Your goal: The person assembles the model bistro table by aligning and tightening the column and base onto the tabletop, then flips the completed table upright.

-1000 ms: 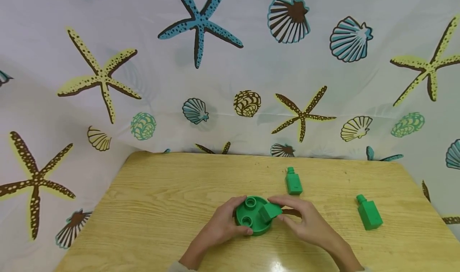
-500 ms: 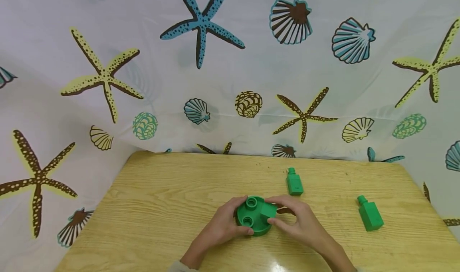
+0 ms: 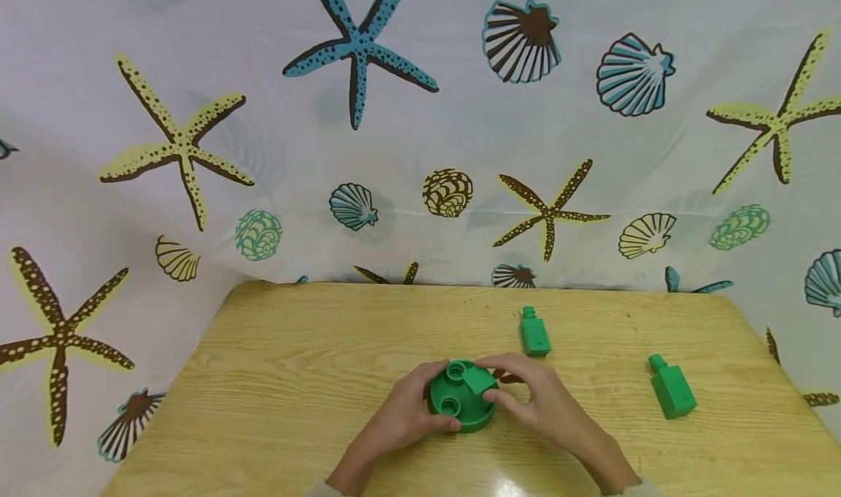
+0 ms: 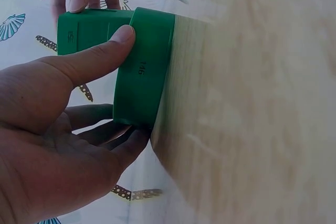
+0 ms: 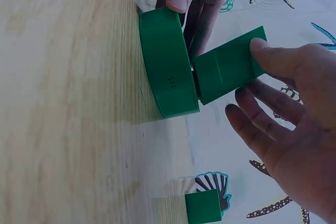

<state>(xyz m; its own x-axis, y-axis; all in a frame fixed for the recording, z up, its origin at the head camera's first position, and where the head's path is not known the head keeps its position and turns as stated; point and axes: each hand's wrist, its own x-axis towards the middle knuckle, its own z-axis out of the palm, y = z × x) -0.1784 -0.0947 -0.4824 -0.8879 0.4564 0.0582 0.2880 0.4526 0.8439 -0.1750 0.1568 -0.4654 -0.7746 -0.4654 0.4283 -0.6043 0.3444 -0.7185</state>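
Observation:
A round green base (image 3: 463, 417) rests on the table, two ringed sockets showing on its top. My left hand (image 3: 404, 413) grips its left side, thumb at the front; in the left wrist view the thumb presses the rim of the base (image 4: 144, 66). A green block (image 3: 479, 380) stands over the right part of the base, pinched by my right hand (image 3: 542, 402). The right wrist view has the block (image 5: 226, 69) tilted against the base (image 5: 168, 66), thumb on its outer end. Whether its lower end sits in a socket is hidden.
Two green bottle-shaped blocks lie on the wooden table (image 3: 315, 351): one (image 3: 535, 338) behind my right hand, another (image 3: 673, 393) farther right. A white cloth (image 3: 407, 132) with starfish and shells hangs along the back and sides.
The block in my right hand has shifted left over the base and changed its tilt, the hand moving with it. My left hand keeps its grip.

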